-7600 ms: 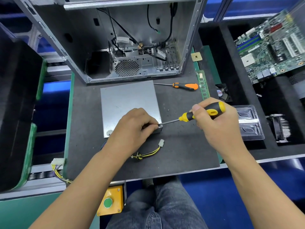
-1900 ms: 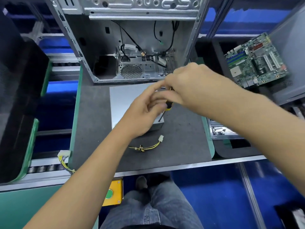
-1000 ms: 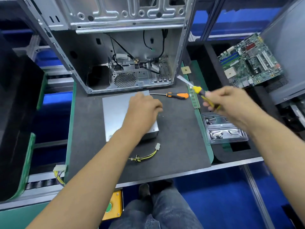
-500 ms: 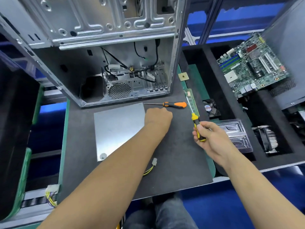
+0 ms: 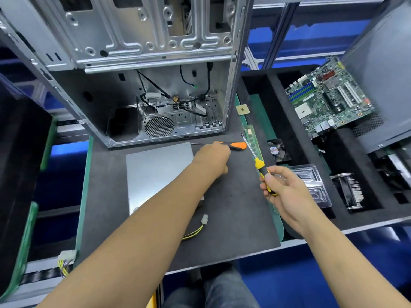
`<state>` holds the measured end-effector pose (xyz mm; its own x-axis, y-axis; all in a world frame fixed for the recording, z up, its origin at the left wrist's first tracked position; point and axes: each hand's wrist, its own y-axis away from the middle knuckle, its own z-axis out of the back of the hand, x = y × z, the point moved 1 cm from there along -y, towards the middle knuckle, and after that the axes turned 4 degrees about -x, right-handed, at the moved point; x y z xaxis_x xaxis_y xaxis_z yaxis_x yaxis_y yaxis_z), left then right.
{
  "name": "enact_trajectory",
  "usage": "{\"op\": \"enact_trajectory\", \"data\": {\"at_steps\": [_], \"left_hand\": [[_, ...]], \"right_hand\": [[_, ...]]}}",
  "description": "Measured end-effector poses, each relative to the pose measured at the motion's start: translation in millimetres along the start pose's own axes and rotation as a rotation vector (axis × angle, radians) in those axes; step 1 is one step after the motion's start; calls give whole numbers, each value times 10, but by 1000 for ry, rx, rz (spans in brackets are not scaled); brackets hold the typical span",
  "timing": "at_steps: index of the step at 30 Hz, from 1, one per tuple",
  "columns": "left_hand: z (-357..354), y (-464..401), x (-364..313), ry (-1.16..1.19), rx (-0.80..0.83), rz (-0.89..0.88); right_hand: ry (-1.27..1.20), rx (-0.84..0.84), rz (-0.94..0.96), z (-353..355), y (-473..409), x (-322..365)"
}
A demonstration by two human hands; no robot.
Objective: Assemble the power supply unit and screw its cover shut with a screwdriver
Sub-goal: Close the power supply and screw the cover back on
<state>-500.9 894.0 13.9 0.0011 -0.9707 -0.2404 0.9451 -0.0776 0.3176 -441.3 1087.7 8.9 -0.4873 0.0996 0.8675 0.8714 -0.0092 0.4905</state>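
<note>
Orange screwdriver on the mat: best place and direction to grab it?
Grip the orange handle, its thick end, coming from above. The screwdriver lies flat with its thin shaft pointing left. The left hand already covers the handle's left part, so the right end is free.

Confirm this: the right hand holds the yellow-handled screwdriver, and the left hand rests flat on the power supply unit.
Not quite. In the head view the left hand is off the power supply unit, reaching the orange-handled screwdriver behind it. The right hand does hold the yellow-handled screwdriver.
</note>
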Motion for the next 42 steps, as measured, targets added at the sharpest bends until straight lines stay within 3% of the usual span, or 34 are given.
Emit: {"op": "enact_trajectory", "data": {"at_steps": [3,6,8,14,21,28,30,36,42], "left_hand": [[202,283,183,846,-306,123],[242,772,470,1749,-427,134],[163,1045,593,2004,-479,183],[11,1363,745,2036,-621,274],[-73,1527,903,2024,-685,291],[-157,1572,1022,1809,-715,307],[-169,1592,1056,1765,-715,303],[-223,1680,1109,1743,-704,275],[-377,1834,1284,1605,-730,334]], "right_hand": [[85,42,159,-39,128,52],[230,59,320,-226,264,130],[255,83,361,-411,340,149],[357,186,466,-823,520,200],[501,164,555,-985,618,300],[695,203,670,-1086,740,530],[656,212,644,-1131,729,622],[144,251,418,-1437,685,546],[282,201,364,-1767,623,212]]}}
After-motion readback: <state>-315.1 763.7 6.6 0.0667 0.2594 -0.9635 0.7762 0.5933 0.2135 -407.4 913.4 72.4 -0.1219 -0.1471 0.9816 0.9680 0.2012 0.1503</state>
